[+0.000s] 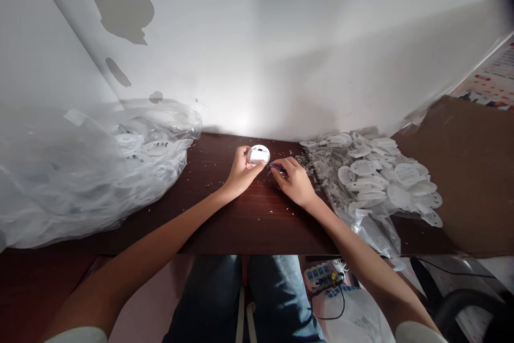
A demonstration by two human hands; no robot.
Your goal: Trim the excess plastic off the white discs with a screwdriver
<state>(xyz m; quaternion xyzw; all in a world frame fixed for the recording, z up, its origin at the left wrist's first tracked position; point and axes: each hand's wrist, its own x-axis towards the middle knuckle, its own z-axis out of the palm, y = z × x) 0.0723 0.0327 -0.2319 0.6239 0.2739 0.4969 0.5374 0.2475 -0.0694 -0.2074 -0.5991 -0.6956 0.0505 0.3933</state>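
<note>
Over the middle of the dark wooden table [225, 225], my left hand [240, 176] grips a white round plastic part [258, 153] by its edge. The side facing me has a dark rectangular slot and a paler block. Just to the right, my right hand [296, 182] is closed on a small dark purplish tool [278, 167], pinched between thumb and fingers. The tool's tip points at the lower right rim of the part; whether it touches cannot be made out. Tiny metal-looking bits [307, 164] lie heaped beside my right hand.
On the right, several white oval plastic parts [367, 166] are piled on clear plastic. A big clear bag [92, 188] of similar parts fills the left. A cardboard piece [461, 172] stands far right, a white wall [241, 65] behind. A power strip [323, 274] with cables sits below the table.
</note>
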